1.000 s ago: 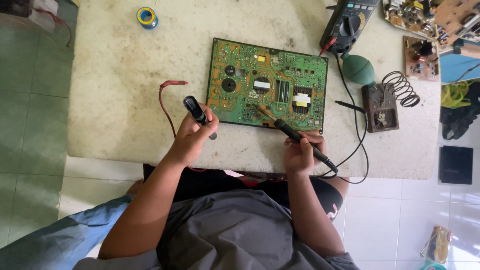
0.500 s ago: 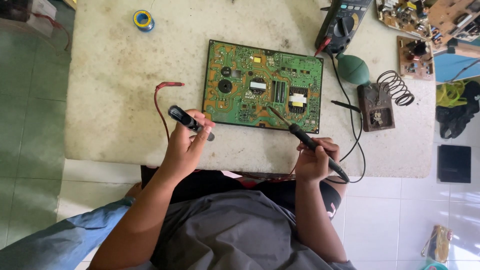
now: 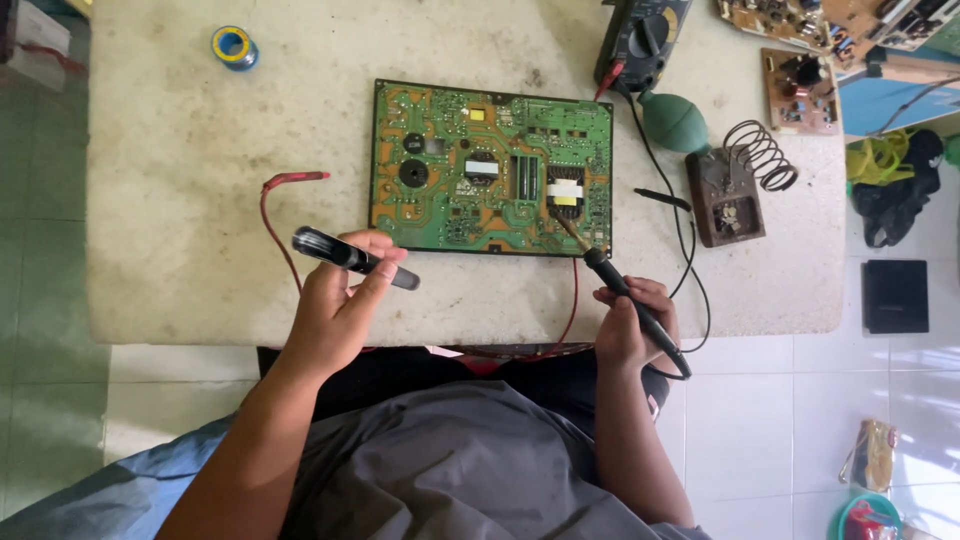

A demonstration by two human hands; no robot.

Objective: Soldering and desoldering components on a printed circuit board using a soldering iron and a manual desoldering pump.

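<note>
left hand (image 3: pixel 335 310): fingers curled shut around a black pen-shaped tool (image 3: pixel 352 257), held crosswise above the table's front part, just left of the board's lower left corner.
right hand (image 3: pixel 632 322): fingers closed in a pen grip on a black soldering iron (image 3: pixel 625 292); tip slanted up-left, meeting the lower right part of the board beside a yellow-and-white transformer (image 3: pixel 565 188); black cord trailing from the handle's rear.
circuit board (image 3: pixel 490 170): green, flat at mid-table, component side up.
red lead (image 3: pixel 285 215): looped on the table left of the board, passing behind the left hand.
multimeter (image 3: pixel 640 40): at the far edge, above the board's right corner.
rubber bulb (image 3: pixel 673 120): green, right of the board.
iron stand (image 3: pixel 728 195): brown, with coiled spring, right of the bulb.
tape roll (image 3: pixel 233 45): blue and yellow, far left.
table (image 3: pixel 180 180): pale, stained stone top.
</note>
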